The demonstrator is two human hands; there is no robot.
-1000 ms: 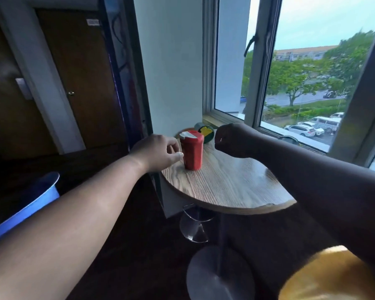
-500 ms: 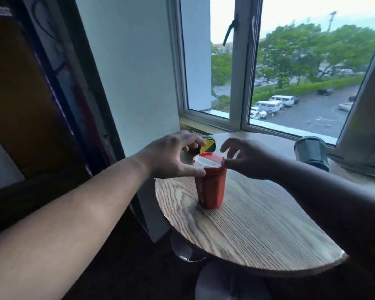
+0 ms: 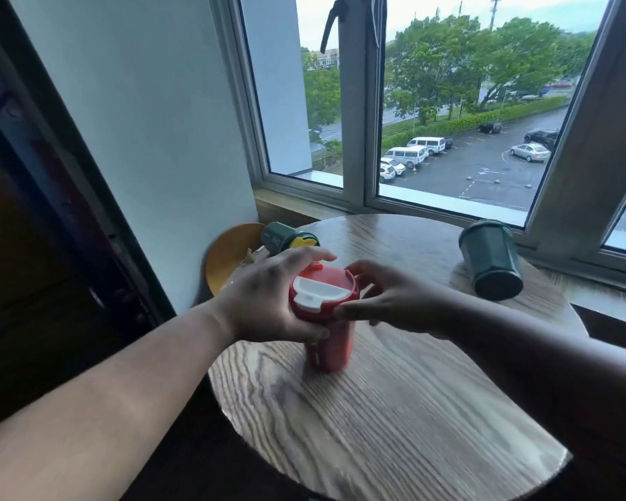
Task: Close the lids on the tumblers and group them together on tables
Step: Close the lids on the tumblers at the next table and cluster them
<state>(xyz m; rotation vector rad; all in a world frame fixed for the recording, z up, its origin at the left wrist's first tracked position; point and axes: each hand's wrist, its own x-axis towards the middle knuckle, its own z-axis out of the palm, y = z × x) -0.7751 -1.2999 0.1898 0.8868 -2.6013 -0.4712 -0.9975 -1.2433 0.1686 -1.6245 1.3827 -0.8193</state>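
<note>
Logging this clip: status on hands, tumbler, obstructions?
Left hand and right hand both grip the red tumbler at its lid. Tumbler upright on round table. Two green tumblers apart; nothing blocking.

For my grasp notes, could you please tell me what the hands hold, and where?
Both hold the red tumbler at its top: the left hand wraps the rim, and the right hand pinches the lid's edge.

red tumbler (image 3: 327, 341) upright on round wooden worktop (image 3: 394, 421) | left hand (image 3: 268, 301) grips its top | right hand (image 3: 391, 301) pinches lid rim | white flap (image 3: 317, 292) | two green tumblers (image 3: 490, 258) lying behind
</note>
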